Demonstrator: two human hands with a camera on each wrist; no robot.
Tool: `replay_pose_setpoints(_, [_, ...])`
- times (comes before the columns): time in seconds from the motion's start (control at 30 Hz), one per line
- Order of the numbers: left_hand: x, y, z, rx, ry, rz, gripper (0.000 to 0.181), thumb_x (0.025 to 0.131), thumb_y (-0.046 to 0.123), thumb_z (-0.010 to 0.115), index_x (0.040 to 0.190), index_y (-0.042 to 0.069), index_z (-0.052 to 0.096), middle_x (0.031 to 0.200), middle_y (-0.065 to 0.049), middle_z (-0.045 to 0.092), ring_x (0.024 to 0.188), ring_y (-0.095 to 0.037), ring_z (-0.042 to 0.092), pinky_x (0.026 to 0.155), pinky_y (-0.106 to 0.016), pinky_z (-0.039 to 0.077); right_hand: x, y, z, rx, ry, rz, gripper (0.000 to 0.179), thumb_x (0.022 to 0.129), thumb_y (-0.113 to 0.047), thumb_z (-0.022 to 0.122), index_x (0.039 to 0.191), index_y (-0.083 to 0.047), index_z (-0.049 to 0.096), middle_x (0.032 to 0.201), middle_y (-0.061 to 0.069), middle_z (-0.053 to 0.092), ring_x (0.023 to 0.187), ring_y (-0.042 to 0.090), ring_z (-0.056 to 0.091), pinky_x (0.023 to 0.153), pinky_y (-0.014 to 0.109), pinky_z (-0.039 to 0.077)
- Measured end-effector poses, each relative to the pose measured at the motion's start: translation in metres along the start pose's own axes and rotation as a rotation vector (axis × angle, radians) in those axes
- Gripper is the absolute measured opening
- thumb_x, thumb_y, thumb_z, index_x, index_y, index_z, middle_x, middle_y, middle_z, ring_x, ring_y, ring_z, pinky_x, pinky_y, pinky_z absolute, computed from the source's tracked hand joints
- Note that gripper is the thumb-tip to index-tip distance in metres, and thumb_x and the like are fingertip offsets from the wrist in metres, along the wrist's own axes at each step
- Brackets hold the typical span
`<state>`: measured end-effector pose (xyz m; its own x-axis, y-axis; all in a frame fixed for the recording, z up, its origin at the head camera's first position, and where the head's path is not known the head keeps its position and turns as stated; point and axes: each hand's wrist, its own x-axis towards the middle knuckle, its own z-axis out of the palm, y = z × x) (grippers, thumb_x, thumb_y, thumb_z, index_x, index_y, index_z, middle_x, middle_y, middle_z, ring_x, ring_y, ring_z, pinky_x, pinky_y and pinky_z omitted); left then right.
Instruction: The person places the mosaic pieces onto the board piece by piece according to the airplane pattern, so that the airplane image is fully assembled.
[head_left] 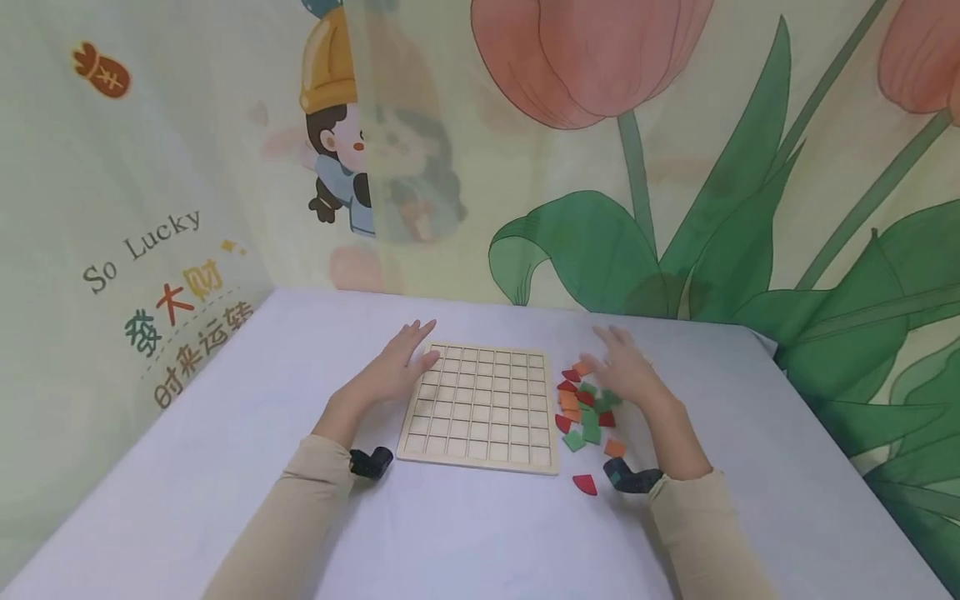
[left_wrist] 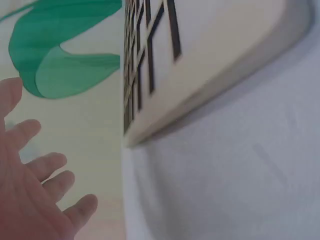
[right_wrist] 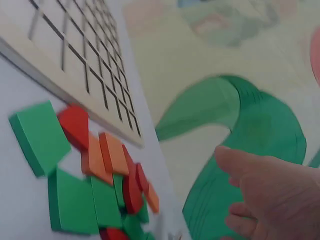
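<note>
A square wooden grid board [head_left: 480, 408] lies flat on the white table, its cells bare. My left hand [head_left: 392, 369] is at the board's upper left edge, fingers extended and spread; the left wrist view shows that hand [left_wrist: 35, 180] holding nothing beside the board's corner [left_wrist: 150, 120]. To the right of the board is a loose pile of small flat pieces: green squares [head_left: 591, 434], orange squares [head_left: 567, 401] and red quarter-round pieces [head_left: 562, 423]. Over the far side of this pile my right hand [head_left: 626, 367] hovers, fingers loosely extended and nothing in them.
One red quarter-round piece [head_left: 585, 484] lies apart, nearer the front. An orange square [head_left: 614, 448] sits at the pile's near right edge. The white table [head_left: 465, 533] meets a printed curtain [head_left: 450, 267] at the back and left. Each wrist wears a dark camera mount [head_left: 372, 462].
</note>
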<state>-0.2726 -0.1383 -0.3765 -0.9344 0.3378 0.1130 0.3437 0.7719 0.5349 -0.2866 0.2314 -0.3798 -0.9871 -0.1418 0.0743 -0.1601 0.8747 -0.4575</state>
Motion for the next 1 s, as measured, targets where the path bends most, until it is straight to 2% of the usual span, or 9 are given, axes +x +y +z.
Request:
replay_pose_setpoints(0.1, [0.012,-0.004,-0.001,-0.134,-0.009,-0.012,0.065,0.1,0.045,0.037,0.153,0.013,0.016,0.158,-0.02,0.012,0.147,-0.039,0.007,0.118,-0.058,0.01,0.004,0.014,-0.01,0.07,-0.04,0.061,0.061,0.097,-0.034,0.049,0.147,-0.005,0.03,0.152,0.025,0.025,0.14,0.044,0.025,0.109,0.061,0.031])
replay_pose_setpoints(0.23, [0.022,-0.008,0.002,-0.267,0.012,-0.067,0.067,0.098,0.05,0.037,0.153,0.018,0.016,0.159,-0.015,0.014,0.147,-0.038,0.011,0.118,-0.057,0.012,0.009,0.025,-0.017,0.15,-0.101,0.119,0.057,0.097,-0.033,0.051,0.145,-0.008,0.035,0.147,0.023,0.036,0.136,0.041,0.034,0.106,0.056,0.039])
replay_pose_setpoints(0.33, [0.024,-0.013,0.007,-0.368,0.038,-0.124,0.069,0.095,0.056,0.039,0.153,0.024,0.018,0.16,-0.01,0.016,0.147,-0.034,0.014,0.118,-0.056,0.014,0.011,0.032,-0.019,0.176,-0.144,0.13,0.056,0.096,-0.033,0.054,0.144,-0.01,0.038,0.142,0.022,0.043,0.132,0.04,0.039,0.104,0.055,0.042])
replay_pose_setpoints(0.43, [0.024,-0.022,0.014,-0.475,0.066,-0.134,0.069,0.095,0.055,0.044,0.152,0.024,0.02,0.159,-0.006,0.02,0.147,-0.03,0.018,0.119,-0.051,0.018,0.011,0.041,-0.02,0.185,-0.19,0.127,0.051,0.095,-0.028,0.057,0.141,-0.01,0.043,0.138,0.02,0.048,0.129,0.039,0.042,0.103,0.053,0.044])
replay_pose_setpoints(0.5, [0.024,-0.028,0.017,-0.527,0.063,-0.124,0.067,0.095,0.049,0.048,0.151,0.023,0.023,0.158,-0.005,0.023,0.146,-0.028,0.021,0.12,-0.047,0.019,0.008,0.047,-0.02,0.185,-0.218,0.129,0.048,0.094,-0.026,0.059,0.138,-0.011,0.048,0.135,0.019,0.05,0.127,0.038,0.044,0.102,0.052,0.045])
replay_pose_setpoints(0.57, [0.024,-0.031,0.019,-0.53,0.043,-0.106,0.064,0.095,0.043,0.053,0.15,0.023,0.027,0.158,-0.006,0.025,0.146,-0.027,0.022,0.12,-0.044,0.02,0.006,0.052,-0.018,0.196,-0.234,0.135,0.047,0.092,-0.026,0.062,0.136,-0.012,0.052,0.133,0.018,0.052,0.125,0.036,0.045,0.101,0.051,0.046])
replay_pose_setpoints(0.73, [0.023,-0.033,0.021,-0.434,-0.034,-0.063,0.063,0.091,0.037,0.061,0.148,0.024,0.035,0.157,-0.007,0.026,0.147,-0.028,0.02,0.121,-0.042,0.017,-0.002,0.057,-0.012,0.228,-0.24,0.14,0.048,0.09,-0.029,0.065,0.134,-0.015,0.054,0.132,0.016,0.054,0.123,0.034,0.047,0.1,0.05,0.046])
replay_pose_setpoints(0.87, [0.018,-0.036,0.025,-0.384,-0.091,-0.045,0.065,0.088,0.029,0.067,0.146,0.023,0.038,0.159,-0.002,0.023,0.148,-0.027,0.015,0.121,-0.045,0.013,-0.006,0.051,-0.005,0.215,-0.252,0.116,0.046,0.089,-0.027,0.066,0.132,-0.016,0.056,0.133,0.015,0.054,0.122,0.034,0.048,0.099,0.049,0.047])
replay_pose_setpoints(1.0, [0.013,-0.038,0.031,-0.352,-0.137,-0.023,0.066,0.086,0.021,0.068,0.145,0.022,0.039,0.16,-0.003,0.019,0.148,-0.027,0.01,0.121,-0.048,0.01,-0.007,0.042,0.004,0.182,-0.268,0.1,0.045,0.087,-0.03,0.068,0.129,-0.015,0.058,0.138,0.017,0.049,0.125,0.038,0.044,0.098,0.054,0.046])
